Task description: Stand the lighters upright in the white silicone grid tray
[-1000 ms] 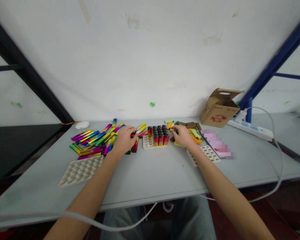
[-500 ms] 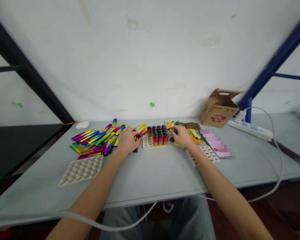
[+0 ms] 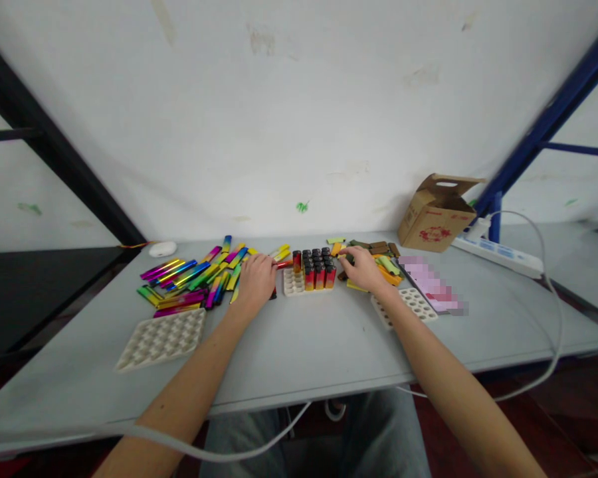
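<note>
My left hand [image 3: 258, 279] is closed, palm down, at the right side of a pile of shiny multicoloured tubes [image 3: 192, 279]. A red tube [image 3: 283, 264] sticks out past its fingertips, beside a white holed tray [image 3: 294, 284]. Upright in that tray stand several red-and-yellow tubes with black tops [image 3: 319, 269]; its left part shows bare holes. My right hand [image 3: 363, 267] bends its thumb and forefinger together just right of the tray, over a pile of yellow, green and brown pieces [image 3: 389, 269]. Whatever lies between those fingertips is too small to make out.
A white moulded tray [image 3: 162, 338] lies at the left, and another holed tray [image 3: 416, 305] by my right forearm. Beyond it are a pink-screened phone [image 3: 431, 285], an open cardboard box [image 3: 436, 216] and a power strip [image 3: 498, 255]. White cable crosses in front of the table edge.
My left hand has shifted slightly, and the tube at its fingertips now shows less, mostly its red end. My right hand has barely moved. The upright tubes stand as before.
</note>
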Motion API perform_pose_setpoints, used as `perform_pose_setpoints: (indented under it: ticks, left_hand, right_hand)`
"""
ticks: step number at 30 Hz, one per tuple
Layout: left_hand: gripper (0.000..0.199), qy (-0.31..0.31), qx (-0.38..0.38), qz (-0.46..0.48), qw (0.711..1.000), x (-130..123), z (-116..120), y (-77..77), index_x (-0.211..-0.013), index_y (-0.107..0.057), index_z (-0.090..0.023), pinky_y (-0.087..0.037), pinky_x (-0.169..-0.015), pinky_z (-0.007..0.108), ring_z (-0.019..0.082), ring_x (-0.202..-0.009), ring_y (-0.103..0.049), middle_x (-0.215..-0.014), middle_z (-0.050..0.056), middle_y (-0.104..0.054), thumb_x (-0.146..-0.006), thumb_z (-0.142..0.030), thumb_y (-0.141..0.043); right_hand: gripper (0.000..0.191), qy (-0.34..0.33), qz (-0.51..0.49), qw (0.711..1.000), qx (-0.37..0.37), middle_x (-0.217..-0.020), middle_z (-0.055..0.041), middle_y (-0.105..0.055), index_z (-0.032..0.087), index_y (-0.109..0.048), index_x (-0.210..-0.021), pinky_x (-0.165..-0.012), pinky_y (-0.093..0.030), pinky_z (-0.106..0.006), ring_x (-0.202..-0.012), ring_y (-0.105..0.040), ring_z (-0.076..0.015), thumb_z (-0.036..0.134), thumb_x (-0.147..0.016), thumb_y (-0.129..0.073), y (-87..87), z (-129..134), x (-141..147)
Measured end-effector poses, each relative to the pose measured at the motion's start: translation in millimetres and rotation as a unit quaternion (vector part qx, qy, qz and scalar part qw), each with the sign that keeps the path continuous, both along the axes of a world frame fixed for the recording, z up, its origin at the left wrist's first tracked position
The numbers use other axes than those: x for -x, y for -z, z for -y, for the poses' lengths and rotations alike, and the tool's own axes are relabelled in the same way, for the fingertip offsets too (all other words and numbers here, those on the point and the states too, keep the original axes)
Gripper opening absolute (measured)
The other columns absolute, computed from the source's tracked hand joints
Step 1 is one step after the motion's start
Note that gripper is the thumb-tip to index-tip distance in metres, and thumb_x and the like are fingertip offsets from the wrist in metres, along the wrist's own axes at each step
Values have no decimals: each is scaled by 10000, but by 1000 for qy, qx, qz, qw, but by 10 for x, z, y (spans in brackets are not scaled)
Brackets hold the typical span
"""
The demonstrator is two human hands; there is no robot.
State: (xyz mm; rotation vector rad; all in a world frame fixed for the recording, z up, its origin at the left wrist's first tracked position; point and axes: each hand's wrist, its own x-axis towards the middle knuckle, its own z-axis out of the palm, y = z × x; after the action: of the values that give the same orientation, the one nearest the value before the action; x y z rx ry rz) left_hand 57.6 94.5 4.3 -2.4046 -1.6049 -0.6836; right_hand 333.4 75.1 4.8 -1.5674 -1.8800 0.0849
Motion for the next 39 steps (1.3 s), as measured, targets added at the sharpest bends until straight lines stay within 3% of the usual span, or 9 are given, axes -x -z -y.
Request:
perform_pose_setpoints:
  ticks: [12, 19, 24, 29, 32, 34, 37, 39]
  left_hand:
    - [285, 3, -95, 135, 986, 35, -40, -25, -1117, -605, -137, -457, -900, 404, 273, -971, -596, -969, 116, -679, -928, -209, -405]
    - [297, 9, -196, 233, 953, 186, 12, -285, -1115, -599, -136, -459, -887, 363, 230, -971, -600, -1006, 111, -657, -961, -249, -371]
    - [239, 80, -227, 283, 929, 125, 207, -459, -1043, -621, -171, -481, -855, 315, 179, -922, -625, -960, 60, -676, -967, -263, -414]
    - [183, 212, -238, 270, 908, -200, 438, -487, -976, -615, -192, -509, -789, 301, 156, -852, -636, -894, 41, -689, -965, -224, -435]
    - [169, 245, -249, 278, 895, -364, 540, -491, -983, -599, -199, -524, -771, 302, 156, -854, -639, -895, 43, -694, -969, -221, -432]
    - [194, 233, -229, 278, 903, -412, 580, -505, -1008, -595, -203, -527, -810, 321, 169, -895, -644, -921, 52, -697, -980, -265, -414]
    - [304, 193, -155, 285, 926, -387, 569, -527, -1149, -559, -192, -515, -891, 348, 188, -1000, -633, -1085, 93, -670, -993, -346, -348]
    - [353, 160, -119, 293, 935, -315, 499, -515, -1184, -547, -177, -500, -928, 364, 197, -1039, -619, -1140, 107, -647, -993, -354, -309]
  right_hand:
    - [213, -10, -24, 999, -26, -1001, -137, -678, 136, -677, -960, -937, -439, -407, -992, -608, -266, 217, -842, -519, 22, -14, 1]
    - [236, -11, -64, 994, -90, -992, -135, -671, 146, -657, -982, -911, -451, -419, -986, -599, -267, 269, -873, -488, -46, 20, 46]
    - [220, -91, -138, 968, -190, -969, -93, -678, 191, -632, -984, -866, -468, -399, -950, -604, -231, 300, -918, -451, -222, 228, 229]
    - [237, -197, -73, 939, -273, -981, -100, -665, 187, -615, -1023, -889, -447, -434, -947, -585, -244, 325, -834, -575, -362, 497, 619]
    - [175, -230, -48, 942, -240, -904, -96, -675, 188, -625, -928, -844, -462, -414, -915, -585, -249, 319, -814, -601, -348, 537, 749]
    - [127, -235, -64, 953, -179, -844, -85, -667, 199, -624, -884, -788, -471, -383, -852, -591, -235, 299, -853, -552, -328, 532, 752]
    - [183, -211, -171, 959, -85, -859, -68, -670, 222, -601, -1022, -771, -475, -356, -807, -609, -215, 308, -900, -496, -328, 513, 689]
    - [223, -197, -280, 939, -44, -858, -52, -675, 230, -556, -1091, -771, -480, -347, -800, -623, -204, 339, -907, -492, -345, 486, 636]
